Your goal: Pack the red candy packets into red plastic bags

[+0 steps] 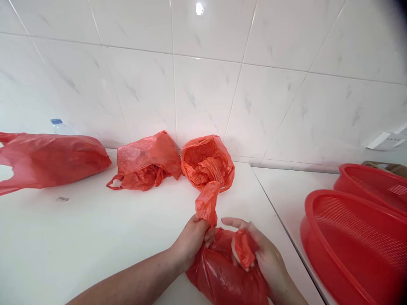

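Observation:
A red plastic bag (pixel 222 275) lies on the white counter (pixel 95 237) right in front of me. My left hand (pixel 190 241) is closed round one of its handles, which sticks up as a twisted strip (pixel 207 205). My right hand (pixel 260 254) grips the bag's other handle, with its forefinger stretched out. Both hands are close together above the bag's mouth.
Three more red plastic bags rest along the tiled wall: a long one (pixel 51 159) at left, a crumpled one (pixel 146 161) in the middle, an open one (pixel 206 163) just behind my hands. Two red mesh baskets (pixel 356 237) stand at right. A bottle cap (pixel 56 123) shows behind the left bag.

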A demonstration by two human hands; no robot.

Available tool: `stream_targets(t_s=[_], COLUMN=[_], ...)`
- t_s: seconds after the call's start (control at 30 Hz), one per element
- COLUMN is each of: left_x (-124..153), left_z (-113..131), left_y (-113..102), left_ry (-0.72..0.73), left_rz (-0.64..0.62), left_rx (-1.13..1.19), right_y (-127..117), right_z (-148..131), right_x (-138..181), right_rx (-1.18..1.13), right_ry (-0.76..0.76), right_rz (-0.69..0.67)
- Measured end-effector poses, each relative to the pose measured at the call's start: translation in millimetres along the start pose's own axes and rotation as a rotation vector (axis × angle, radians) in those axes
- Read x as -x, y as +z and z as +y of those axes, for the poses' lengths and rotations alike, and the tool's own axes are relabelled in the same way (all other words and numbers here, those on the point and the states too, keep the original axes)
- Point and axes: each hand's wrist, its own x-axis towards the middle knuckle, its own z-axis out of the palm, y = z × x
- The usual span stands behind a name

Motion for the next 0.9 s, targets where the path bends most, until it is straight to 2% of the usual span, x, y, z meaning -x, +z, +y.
stream_targets(t_s=[0.1,0.27,0.33,0.4,0.47,0.53,0.6,0.67,0.77,0.9], left_x=[4.0,6.5,6.4,7.3,9.8,13.6,17.3,18.9,16.6,11.5], left_z=[2.3,2.8,-1.8,-8.3,-14.8,-19.0,-20.0,-18.6,-16.0,-15.1], left_y=[3.9,11.0,9.6,5.9,1.5,-1.8,-3.3,-3.3,-2.6,-0.8], left_ry=[-0.019,-0.044,-0.051,-0.01,0.116,0.315,0.522,0.639,0.599,0.46], left_rz=[-0.047,-0.146,-0.183,-0.177,-0.118,-0.068,-0.069,-0.104,-0.15,-0.177], left_rx=[-0.016,-0.205,-0.261,-0.298,-0.361,-0.456,-0.563,-0.632,-0.565,-0.354], right_y=[7.6,10.2,7.5,5.0,3.6,3.4,4.1,5.0,5.5,4.7], right_z=[1.9,12.9,17.1,19.1,18.8,17.6,16.9,17.2,17.4,12.5], right_x=[-1.6,-5.9,-7.9,-10.5,-13.3,-15.5,-16.2,-15.3,-12.9,-11.3], right_rx=[0.072,0.13,0.174,0.155,0.092,0.044,0.038,0.065,0.077,-0.068], right_ry=[-0.007,-0.033,-0.034,-0.025,0.004,0.031,0.036,0.026,-0.001,0.037], right_rz=[0.004,-0.141,-0.113,-0.018,0.088,0.166,0.209,0.225,0.195,0.046])
